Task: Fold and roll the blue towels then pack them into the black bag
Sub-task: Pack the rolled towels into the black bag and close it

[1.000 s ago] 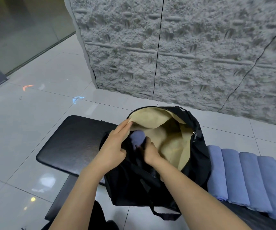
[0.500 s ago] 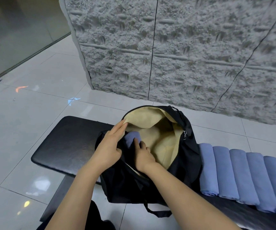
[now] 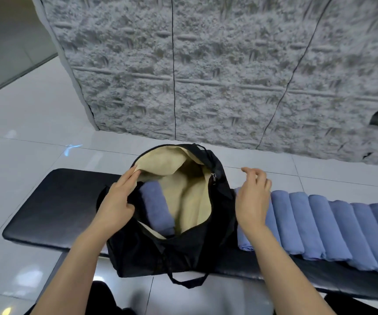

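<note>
Black bag (image 3: pixel 183 251) gapes open, one rolled blue towel (image 3: pixel 156 205) inside.
Left hand (image 3: pixel 115 198) grips its rim; right hand (image 3: pixel 251 198) loosely open, empty.

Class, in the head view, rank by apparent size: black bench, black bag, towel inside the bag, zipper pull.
1. black bench
2. black bag
3. towel inside the bag
4. zipper pull
</note>
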A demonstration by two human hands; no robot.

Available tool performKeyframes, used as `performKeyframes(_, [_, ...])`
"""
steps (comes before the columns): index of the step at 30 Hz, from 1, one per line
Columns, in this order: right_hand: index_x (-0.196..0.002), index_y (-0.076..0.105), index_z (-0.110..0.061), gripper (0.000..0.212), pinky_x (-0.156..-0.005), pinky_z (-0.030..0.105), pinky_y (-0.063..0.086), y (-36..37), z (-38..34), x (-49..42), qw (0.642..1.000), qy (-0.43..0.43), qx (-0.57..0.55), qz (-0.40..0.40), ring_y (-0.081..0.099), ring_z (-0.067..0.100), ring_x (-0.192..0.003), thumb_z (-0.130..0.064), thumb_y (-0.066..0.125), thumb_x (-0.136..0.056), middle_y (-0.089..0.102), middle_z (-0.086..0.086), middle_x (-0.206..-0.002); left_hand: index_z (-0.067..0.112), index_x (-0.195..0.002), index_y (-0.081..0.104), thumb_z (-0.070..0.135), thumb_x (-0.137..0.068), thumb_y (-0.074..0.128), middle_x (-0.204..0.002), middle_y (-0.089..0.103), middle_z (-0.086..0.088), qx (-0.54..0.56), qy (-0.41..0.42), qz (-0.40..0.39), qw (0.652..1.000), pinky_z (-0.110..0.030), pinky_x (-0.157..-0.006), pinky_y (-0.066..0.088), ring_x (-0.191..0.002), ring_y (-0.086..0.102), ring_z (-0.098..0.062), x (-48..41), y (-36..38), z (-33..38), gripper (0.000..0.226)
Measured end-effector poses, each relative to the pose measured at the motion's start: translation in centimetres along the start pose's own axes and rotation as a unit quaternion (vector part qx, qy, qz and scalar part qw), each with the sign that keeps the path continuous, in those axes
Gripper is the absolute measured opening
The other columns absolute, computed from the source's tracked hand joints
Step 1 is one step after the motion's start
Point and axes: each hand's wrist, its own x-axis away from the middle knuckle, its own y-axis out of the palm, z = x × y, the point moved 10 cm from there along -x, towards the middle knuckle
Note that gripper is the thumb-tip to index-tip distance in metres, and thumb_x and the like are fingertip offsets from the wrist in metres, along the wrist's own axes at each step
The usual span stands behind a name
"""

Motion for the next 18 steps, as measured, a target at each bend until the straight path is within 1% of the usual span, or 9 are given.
performKeyframes(1, [-0.132, 0.044, -0.009, 0.053, -0.079, 0.04, 0.043, 1.6, 2.6, 0.4, 0.996, 0.049, 0.041, -0.06, 0.042, 0.034, -0.106, 0.011, 0.045, -0.083, 0.041, 0.015, -0.133, 0.026, -0.147, 0.029, -0.02, -0.064, 0.046, -0.153, 0.018, 0.02, 0.001, 0.0, 0.0, 1.0, -0.021, -0.1, 0.029, -0.138, 0.029, -0.017, 0.0, 0.1, 0.0, 0.096])
performKeyframes(3, [-0.139, 0.031, -0.008, 0.051, -0.086, 0.038, 0.041, 5.0, 6.6, 2.0, 0.971, 0.122, 0.096, -0.183, 0.037, 0.035, -0.117, 0.0, 0.043, -0.091, 0.034, 0.017, -0.139, 0.025, -0.147, 0.03, -0.02, -0.064, 0.046, -0.152, 0.018, 0.021, 0.002, -0.001, 0.001, 1.0, -0.019, -0.099, 0.029, -0.138, 0.029, -0.015, 0.0, 0.1, 0.0, 0.096])
performKeyframes(5, [-0.138, 0.028, -0.004, 0.046, -0.091, 0.036, 0.04, 7.3, 8.5, 3.4, 0.948, 0.151, 0.114, -0.257, 0.033, 0.033, -0.125, -0.013, 0.044, -0.096, 0.035, 0.017, -0.139, 0.025, -0.147, 0.03, -0.02, -0.065, 0.046, -0.152, 0.017, 0.021, 0.002, -0.001, 0.002, 1.0, -0.018, -0.098, 0.029, -0.138, 0.028, -0.014, -0.1, 0.1, 0.1, 0.096])
performKeyframes(8, [-0.13, 0.038, 0.001, 0.042, -0.094, 0.035, 0.039, 8.8, 9.0, 3.8, 0.932, 0.163, 0.119, -0.3, 0.033, 0.031, -0.127, -0.02, 0.047, -0.095, 0.04, 0.017, -0.136, 0.027, -0.147, 0.029, -0.02, -0.065, 0.046, -0.151, 0.017, 0.022, 0.005, -0.004, 0.0, 1.0, -0.018, -0.096, 0.03, -0.137, 0.029, -0.012, -0.2, 0.2, -0.2, 0.096])
performKeyframes(10, [-0.128, 0.041, 0.001, 0.044, -0.096, 0.036, 0.039, 9.3, 9.2, 3.7, 0.921, 0.173, 0.133, -0.324, 0.035, 0.032, -0.127, -0.025, 0.052, -0.094, 0.043, 0.018, -0.134, 0.028, -0.147, 0.029, -0.02, -0.064, 0.045, -0.152, 0.017, 0.023, 0.004, -0.003, -0.001, 1.0, -0.019, -0.095, 0.031, -0.135, 0.03, -0.012, -0.2, 0.2, -0.4, 0.097])
performKeyframes(12, [-0.129, 0.037, 0.002, 0.049, -0.092, 0.036, 0.041, 9.7, 9.2, 3.5, 0.912, 0.183, 0.128, -0.344, 0.043, 0.033, -0.124, -0.024, 0.055, -0.093, 0.046, 0.019, -0.132, 0.027, -0.147, 0.029, -0.02, -0.064, 0.045, -0.152, 0.018, 0.022, 0.004, -0.001, 0.001, 1.0, -0.018, -0.095, 0.031, -0.136, 0.03, -0.012, -0.2, 0.2, -0.4, 0.097])
performKeyframes(13, [-0.13, 0.033, 0.003, 0.051, -0.085, 0.036, 0.043, 9.9, 9.2, 3.5, 0.909, 0.191, 0.113, -0.353, 0.048, 0.034, -0.12, -0.02, 0.056, -0.092, 0.048, 0.02, -0.131, 0.027, -0.147, 0.03, -0.02, -0.064, 0.045, -0.153, 0.018, 0.021, 0.005, -0.002, 0.001, 1.0, -0.017, -0.095, 0.03, -0.136, 0.029, -0.011, -0.3, 0.2, -0.4, 0.097])
performKeyframes(15, [-0.132, 0.026, 0.006, 0.055, -0.073, 0.032, 0.041, 10.4, 9.2, 3.6, 0.904, 0.209, 0.078, -0.365, 0.054, 0.036, -0.112, -0.011, 0.057, -0.09, 0.051, 0.021, -0.126, 0.026, -0.147, 0.03, -0.02, -0.064, 0.045, -0.153, 0.018, 0.02, 0.006, -0.002, -0.001, 1.0, -0.016, -0.096, 0.029, -0.137, 0.028, -0.011, -0.3, 0.2, -0.3, 0.096])
performKeyframes(18, [-0.14, 0.02, 0.004, 0.069, -0.072, 0.032, 0.041, 10.5, 9.4, 3.5, 0.909, 0.221, -0.013, -0.353, 0.054, 0.035, -0.106, -0.007, 0.06, -0.085, 0.05, 0.022, -0.125, 0.027, -0.148, 0.028, -0.02, -0.065, 0.045, -0.154, 0.017, 0.02, 0.004, -0.004, -0.005, 1.0, -0.016, -0.098, 0.028, -0.138, 0.026, -0.01, -0.3, 0.3, -0.3, 0.097])
